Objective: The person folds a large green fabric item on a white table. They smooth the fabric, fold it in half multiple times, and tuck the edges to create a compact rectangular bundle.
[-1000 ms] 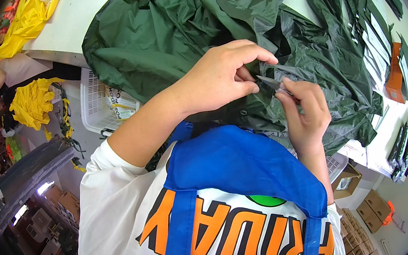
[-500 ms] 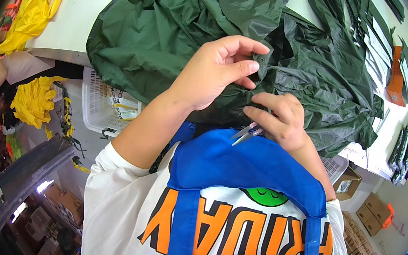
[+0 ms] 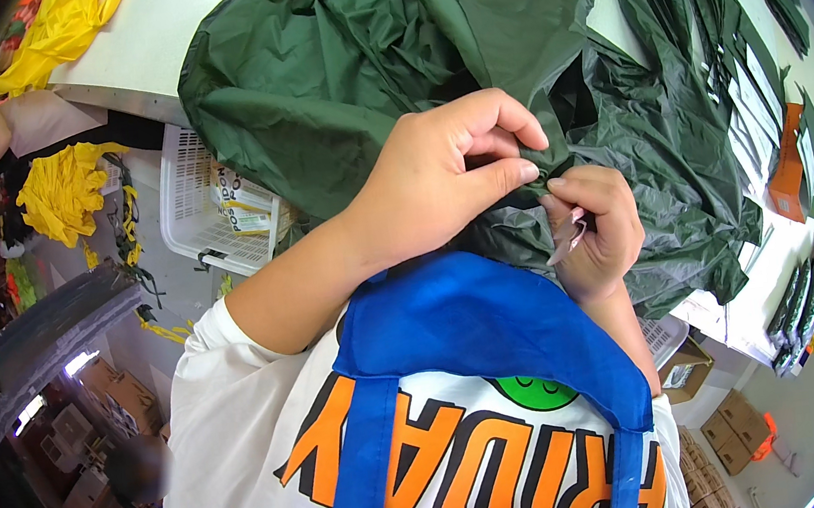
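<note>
Worktop (image 3: 157, 42): white, its near edge facing the person.
Yellow sheet (image 3: 61, 32): on the worktop's left end, reaching the near edge.
Crate (image 3: 180, 184): white, slotted, below the near edge, left of the middle; packets inside.
Cloth (image 3: 347, 80): dark green, heaped and creased over the worktop's middle and right, partly past the near edge; long axis roughly along that edge, rounded end to the left, gathered part drawn toward the person.
Left hand (image 3: 462, 167): thumb and forefinger nearly closed on a gathered bit of the cloth, fingertips pointing right; other fingers curled.
Snips (image 3: 571, 235): small, tucked in the right hand, long axis slanting; blades point toward the person and a little left, clear of the pinched bit. Whether the blades are parted, cannot tell.
Right hand (image 3: 610, 231): fingers curled round the snips, thumb and forefinger tips together at the cloth, just beside the left thumb.
Orange block (image 3: 789, 165): toward the worktop's right edge, long axis running away from the person.
Bundles (image 3: 799, 300): dark, narrow, side by side at the worktop's near right corner.
</note>
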`<state>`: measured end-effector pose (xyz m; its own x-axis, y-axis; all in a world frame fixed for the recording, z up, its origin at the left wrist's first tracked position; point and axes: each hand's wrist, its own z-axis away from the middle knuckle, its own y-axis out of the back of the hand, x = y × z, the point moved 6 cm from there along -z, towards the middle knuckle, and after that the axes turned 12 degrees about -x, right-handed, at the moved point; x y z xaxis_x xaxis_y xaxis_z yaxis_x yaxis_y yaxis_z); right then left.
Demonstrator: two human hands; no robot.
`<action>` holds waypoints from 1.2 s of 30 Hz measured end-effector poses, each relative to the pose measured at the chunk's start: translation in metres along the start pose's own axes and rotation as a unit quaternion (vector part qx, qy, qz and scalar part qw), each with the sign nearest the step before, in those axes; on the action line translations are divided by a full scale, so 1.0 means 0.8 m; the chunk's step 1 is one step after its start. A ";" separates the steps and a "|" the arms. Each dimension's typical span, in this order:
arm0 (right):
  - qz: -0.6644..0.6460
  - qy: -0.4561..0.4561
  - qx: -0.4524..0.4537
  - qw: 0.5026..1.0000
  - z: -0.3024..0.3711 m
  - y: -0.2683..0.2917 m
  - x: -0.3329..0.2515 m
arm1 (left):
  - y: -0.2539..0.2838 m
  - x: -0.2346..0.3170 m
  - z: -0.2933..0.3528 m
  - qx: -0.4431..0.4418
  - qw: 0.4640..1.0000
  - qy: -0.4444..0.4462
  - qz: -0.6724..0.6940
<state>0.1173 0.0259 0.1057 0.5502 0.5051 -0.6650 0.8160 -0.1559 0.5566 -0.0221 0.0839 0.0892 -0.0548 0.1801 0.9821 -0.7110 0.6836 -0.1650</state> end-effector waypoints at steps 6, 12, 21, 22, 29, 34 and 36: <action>0.013 -0.020 0.016 1.000 0.000 -0.001 -0.003 | 0.001 0.005 0.006 -0.017 0.999 0.009 -0.034; -0.011 -0.056 0.005 0.998 0.001 -0.005 0.001 | 0.003 -0.002 0.011 -0.010 1.000 0.014 0.004; -0.041 -0.157 -0.093 0.982 0.023 -0.014 0.038 | 0.004 -0.023 0.017 -0.086 0.995 0.042 0.026; -0.048 -0.165 -0.117 0.978 0.028 -0.009 0.044 | 0.027 -0.019 0.015 -0.049 0.998 0.016 -0.034; -0.104 -0.270 -0.130 0.948 0.075 0.027 0.083 | 0.386 -0.069 0.144 0.519 0.588 0.172 -0.595; -0.231 -0.318 -0.024 0.919 0.095 0.030 0.107 | 0.432 -0.159 0.218 0.403 0.877 0.253 -0.067; -0.223 -0.331 -0.032 0.916 0.102 0.033 0.114 | 0.438 -0.158 0.216 0.417 0.895 0.153 0.031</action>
<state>0.2037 -0.0010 0.0190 0.1688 -0.1225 -0.9780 0.9855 0.0019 0.1698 -0.3854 0.1779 -0.0772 -0.0084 0.4725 0.8813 -0.9965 -0.0771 0.0319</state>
